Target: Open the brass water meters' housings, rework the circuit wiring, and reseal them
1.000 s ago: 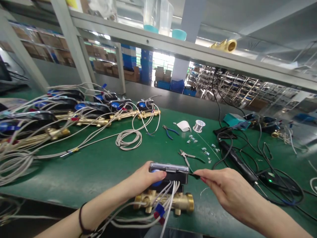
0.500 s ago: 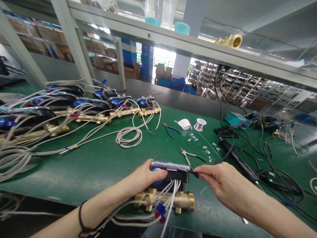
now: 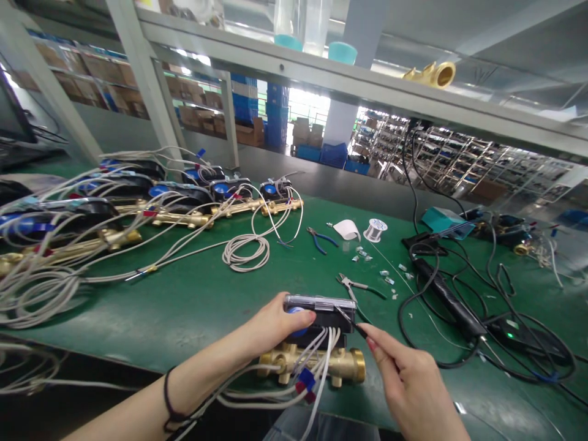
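Black device [image 3: 328, 321] with clear lid [image 3: 316, 302] and pale cables [image 3: 333, 338], atop a brass pipe [image 3: 344, 364], at six o'clock on the green bench [image 3: 184, 306]. Left hand [image 3: 275, 324] clasps its nine-o'clock end; right hand [image 3: 404, 361], at four o'clock, pinches a slim tool [image 3: 346, 316], perhaps tweezers.

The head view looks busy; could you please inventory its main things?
Cased unit: one, black and blue, front centre
Brass body: one, gold, beneath
Similar units: several, black and brass, left
Cables: many, pale grey, left and centre
Pliers: two, blue-handled and green-handled, mid-bench
Wire spool: one, silver, mid-bench
Small pieces: several, white-blue, near spool
Pointed tool: one, black-handled, right
Box: one, teal, back right
Bench top: one, green, foreground
Shelf: one, pale grey, overhead
Crates: several, blue, background
Slim tool: one, dark, front centre
Left hand: one, gripping unit
Right hand: one, holding slim tool
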`<state>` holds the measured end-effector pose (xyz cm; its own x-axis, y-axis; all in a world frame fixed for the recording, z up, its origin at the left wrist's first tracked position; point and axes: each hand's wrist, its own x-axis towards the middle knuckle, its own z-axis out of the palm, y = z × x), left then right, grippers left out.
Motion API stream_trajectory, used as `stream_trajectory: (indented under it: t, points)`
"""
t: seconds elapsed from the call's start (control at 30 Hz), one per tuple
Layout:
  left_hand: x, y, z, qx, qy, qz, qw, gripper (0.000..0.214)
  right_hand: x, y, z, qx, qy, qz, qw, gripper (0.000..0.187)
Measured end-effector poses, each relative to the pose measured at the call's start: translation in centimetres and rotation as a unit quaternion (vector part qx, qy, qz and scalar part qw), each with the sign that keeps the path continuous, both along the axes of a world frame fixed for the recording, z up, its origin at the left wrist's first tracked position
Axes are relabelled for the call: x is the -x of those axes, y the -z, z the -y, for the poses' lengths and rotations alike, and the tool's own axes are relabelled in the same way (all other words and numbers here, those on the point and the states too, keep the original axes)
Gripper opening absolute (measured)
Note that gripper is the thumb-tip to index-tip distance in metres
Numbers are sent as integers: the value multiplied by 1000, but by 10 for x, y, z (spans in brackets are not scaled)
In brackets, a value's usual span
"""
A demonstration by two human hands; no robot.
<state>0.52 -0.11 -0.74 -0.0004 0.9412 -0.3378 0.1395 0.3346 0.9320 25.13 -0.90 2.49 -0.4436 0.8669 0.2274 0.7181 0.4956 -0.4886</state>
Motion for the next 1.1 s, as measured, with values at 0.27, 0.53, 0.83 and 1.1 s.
stream_trajectory:
  t: [0.27, 0.53, 0.83, 1.1]
  points:
    - [-7, -8, 1, -14, -6, 25, 1000, 54, -5, -56, -16, 39, -85, 106, 990, 38]
    - [-7, 0, 0, -31, -21, 28, 999, 51, 32, -60, -23, 62, -64, 172, 981, 37]
    - [-8, 1, 3, -33, -43, 36, 998, 49, 43, -72, -21, 65, -43, 261, 962, 34]
    - [-10, 3, -1, -36, -27, 49, 998, 45, 85, -100, -7, 22, 31, 386, 922, 18]
